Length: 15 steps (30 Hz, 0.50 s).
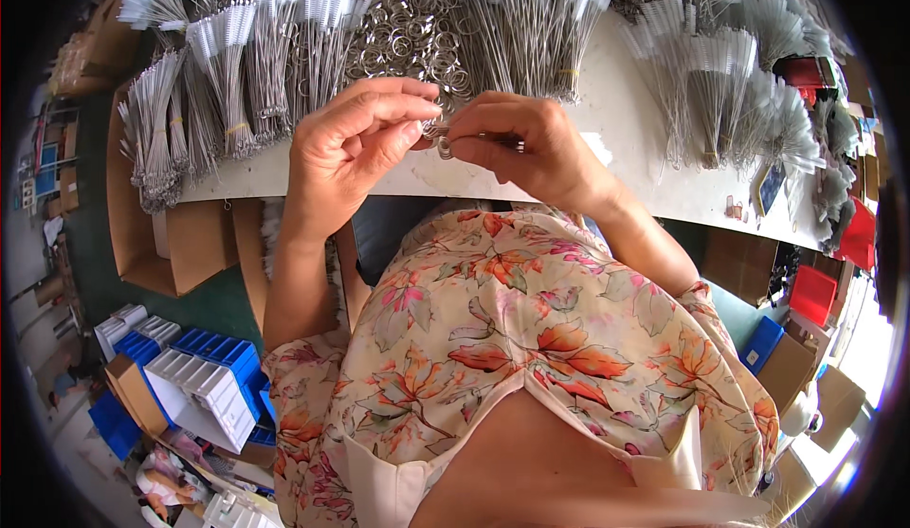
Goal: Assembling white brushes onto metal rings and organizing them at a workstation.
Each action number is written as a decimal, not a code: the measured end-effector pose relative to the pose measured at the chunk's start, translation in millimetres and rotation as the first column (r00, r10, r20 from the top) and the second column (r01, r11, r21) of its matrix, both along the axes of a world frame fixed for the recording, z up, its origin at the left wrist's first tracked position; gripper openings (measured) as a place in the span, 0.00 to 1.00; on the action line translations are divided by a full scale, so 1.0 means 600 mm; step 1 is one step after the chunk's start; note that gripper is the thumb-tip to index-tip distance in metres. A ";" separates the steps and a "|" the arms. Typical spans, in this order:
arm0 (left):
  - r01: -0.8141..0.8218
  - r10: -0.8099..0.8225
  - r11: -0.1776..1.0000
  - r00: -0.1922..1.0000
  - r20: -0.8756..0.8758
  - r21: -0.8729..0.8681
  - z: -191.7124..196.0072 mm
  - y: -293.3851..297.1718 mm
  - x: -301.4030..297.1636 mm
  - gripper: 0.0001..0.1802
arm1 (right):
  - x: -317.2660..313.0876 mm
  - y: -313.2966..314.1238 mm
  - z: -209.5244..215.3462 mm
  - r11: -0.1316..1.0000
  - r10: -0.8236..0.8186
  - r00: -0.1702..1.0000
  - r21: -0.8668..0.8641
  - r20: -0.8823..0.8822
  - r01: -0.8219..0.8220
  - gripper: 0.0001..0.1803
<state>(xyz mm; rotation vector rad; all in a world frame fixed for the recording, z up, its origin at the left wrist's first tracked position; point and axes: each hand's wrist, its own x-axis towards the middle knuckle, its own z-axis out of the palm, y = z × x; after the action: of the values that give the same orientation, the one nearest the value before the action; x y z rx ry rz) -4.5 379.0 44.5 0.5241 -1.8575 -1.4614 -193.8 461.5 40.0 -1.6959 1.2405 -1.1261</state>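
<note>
Both hands meet in front of me, above the near edge of the white table (607, 101). Thumb and fingers of my left hand (355, 144) are pinched at a few small shiny metal rings (443, 139). From the other side, my right hand (531, 144) grips the same rings, its fingers curled over. How the rings are linked is too small to make out. Just beyond my fingers lies a large heap of loose metal rings (398, 26). Bundles of wire-handled brushes (270, 45) with white bristles lie left of the heap, and another brush bundle (531, 26) lies to its right.
More brush bundles (720, 82) cover the table's right side. Under the left part of the table stands an open cardboard box (171, 244). Blue and white plastic crates (204, 386) are stacked on the floor at lower left. Red bins (811, 295) stand at far right.
</note>
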 end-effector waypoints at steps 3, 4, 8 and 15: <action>0.101 -0.101 0.995 0.995 0.023 -0.018 0.021 -0.015 -0.006 0.09 | -0.008 0.003 0.015 0.963 -0.022 0.977 0.265 0.214 -0.036 0.07; 0.138 -0.137 0.990 0.990 0.030 -0.027 0.022 -0.019 -0.009 0.10 | -0.011 0.004 0.017 0.964 -0.029 0.977 0.264 0.213 -0.029 0.07; 0.193 -0.193 0.978 0.981 -0.003 -0.078 0.032 -0.024 -0.023 0.11 | -0.025 0.007 0.026 0.927 -0.049 0.941 0.366 0.336 -0.083 0.09; 0.091 -0.103 0.977 0.993 -0.055 -0.191 0.050 -0.011 -0.032 0.12 | -0.028 0.003 0.039 0.918 0.019 0.897 0.348 0.441 -0.191 0.10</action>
<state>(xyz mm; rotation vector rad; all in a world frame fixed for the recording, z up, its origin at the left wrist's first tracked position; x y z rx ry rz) -23.8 372.5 74.3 0.2954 -1.9681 -1.3304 -210.7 463.3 63.3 -1.1268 0.9904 -1.0366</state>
